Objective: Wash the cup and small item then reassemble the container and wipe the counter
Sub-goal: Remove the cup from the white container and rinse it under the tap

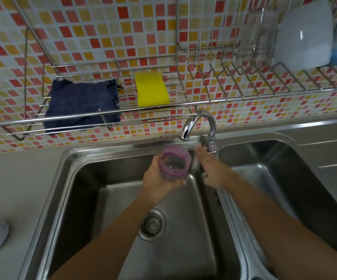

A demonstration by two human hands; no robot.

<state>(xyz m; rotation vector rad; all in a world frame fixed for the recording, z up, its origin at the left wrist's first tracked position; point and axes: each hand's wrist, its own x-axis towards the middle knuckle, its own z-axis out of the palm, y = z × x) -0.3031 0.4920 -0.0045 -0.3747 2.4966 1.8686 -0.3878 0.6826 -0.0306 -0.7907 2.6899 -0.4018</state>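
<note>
A person is holding a purple cup [174, 164] under the tap [199, 126], over the left basin of a steel double sink [86, 178].

The left hand [159, 179] is wrapping round the cup's side and gripping it; the cup is standing nearly upright, its long axis running up towards the camera, its open mouth facing up and a little water lying inside. The right hand [212, 168] is reaching with fingers stretched out to the tap's base just beside the cup, holding nothing. The drain strainer [152, 224] is sitting below the cup, well apart. On the wire rack [103, 116] against the tiled wall, a dark blue cloth [82, 104] and a yellow sponge [151, 89] are lying side by side; a white bowl [305, 35] is leaning at the rack's right end.
</note>
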